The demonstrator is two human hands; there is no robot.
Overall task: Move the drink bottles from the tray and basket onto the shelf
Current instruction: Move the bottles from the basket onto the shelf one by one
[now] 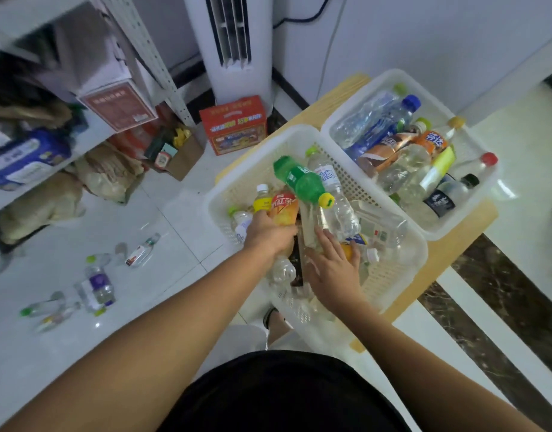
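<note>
Two white plastic baskets of drink bottles sit on a low wooden table. In the near basket (402, 263) my left hand (268, 233) grips an orange-and-red iced-tea bottle (284, 207). My right hand (332, 266) reaches in beside it, its fingers spread over the clear bottles and touching a tall clear bottle (312, 226). A green soda bottle (299, 179) with a yellow cap lies on top of the pile. The far basket (340, 120) holds blue, orange and clear bottles. The white metal shelf (91, 135) stands at the left.
The shelf carries boxes and bags. Several bottles (94, 288) lie loose on the white tiled floor to the left. A red carton (234, 126) and an open cardboard box (181, 160) stand by a white tower air conditioner (234, 48). A dark floor strip runs on the right.
</note>
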